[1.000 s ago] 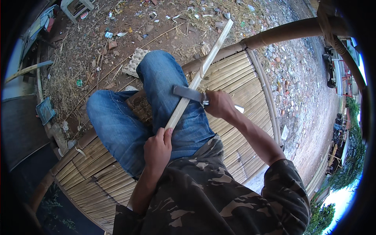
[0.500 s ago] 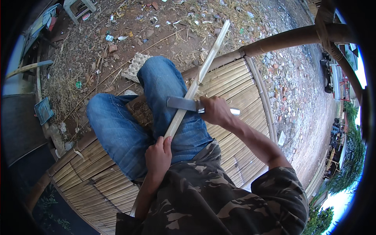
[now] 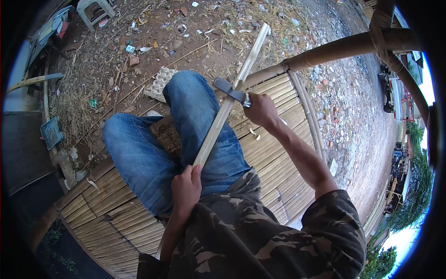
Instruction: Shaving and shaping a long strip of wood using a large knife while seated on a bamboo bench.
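Observation:
My left hand is closed around the near end of a long, pale bamboo strip. The strip slants away from me across my right thigh and past the seat's front edge. In my right hand is a broad-bladed knife, gripped by its shiny handle. Its dark grey blade lies across the strip, close to a raised node beyond my knee. The blade's cutting edge cannot be made out clearly.
I sit on a bamboo slat platform edged by a thick bamboo pole. A pale shaving lies on the slats by my right forearm. An egg tray and a plastic stool are on the littered ground ahead.
The knife has moved away from me along the bamboo strip, from over my thigh to near the node, and its blade has tilted. A shaving now shows on the slats. My left hand has barely moved.

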Tool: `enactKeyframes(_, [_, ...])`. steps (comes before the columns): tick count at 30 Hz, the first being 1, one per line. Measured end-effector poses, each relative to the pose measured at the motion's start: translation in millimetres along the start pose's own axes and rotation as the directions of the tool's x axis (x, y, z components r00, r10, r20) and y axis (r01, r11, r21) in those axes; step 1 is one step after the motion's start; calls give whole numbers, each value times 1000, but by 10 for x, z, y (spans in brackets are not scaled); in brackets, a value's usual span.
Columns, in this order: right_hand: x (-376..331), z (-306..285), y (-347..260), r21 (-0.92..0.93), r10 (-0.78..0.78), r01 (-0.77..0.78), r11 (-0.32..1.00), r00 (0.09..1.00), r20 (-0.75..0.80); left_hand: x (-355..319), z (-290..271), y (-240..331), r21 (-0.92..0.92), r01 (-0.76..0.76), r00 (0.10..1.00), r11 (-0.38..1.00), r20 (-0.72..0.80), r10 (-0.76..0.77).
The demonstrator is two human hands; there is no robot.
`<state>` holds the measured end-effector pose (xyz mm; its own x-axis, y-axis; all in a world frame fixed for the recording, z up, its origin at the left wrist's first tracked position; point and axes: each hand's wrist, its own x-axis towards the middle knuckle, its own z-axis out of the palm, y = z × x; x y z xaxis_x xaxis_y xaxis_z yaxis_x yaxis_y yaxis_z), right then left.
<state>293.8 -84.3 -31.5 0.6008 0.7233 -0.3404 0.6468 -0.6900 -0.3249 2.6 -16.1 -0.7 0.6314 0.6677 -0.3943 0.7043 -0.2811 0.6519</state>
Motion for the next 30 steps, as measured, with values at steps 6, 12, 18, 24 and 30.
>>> enactKeyframes(6, [386, -310, 428, -184, -2, -13, 983, 997, -76, -10, -31, 29, -5, 5, 999, 1000, 37, -5])
enactKeyframes(12, [100, -86, 53, -59, -52, 55, 997, 997, 53, -14, 6, -1, -35, 16, 1000, 999, 20, -16])
enactKeyframes(18, [125, -141, -2, -24, -44, 43, 999, 999, -16, -62, 2, -69, -52, 12, 1000, 999, 27, -11])
enactKeyframes(24, [668, -396, 451, -135, 90, -101, 986, 992, -83, -51, -50, -90, -42, 42, 997, 998, 60, -39])
enactKeyframes(30, [140, -150, -51, -60, -157, 166, 984, 979, 131, -11, -48, -17, -62, 59, 997, 996, 56, -56])
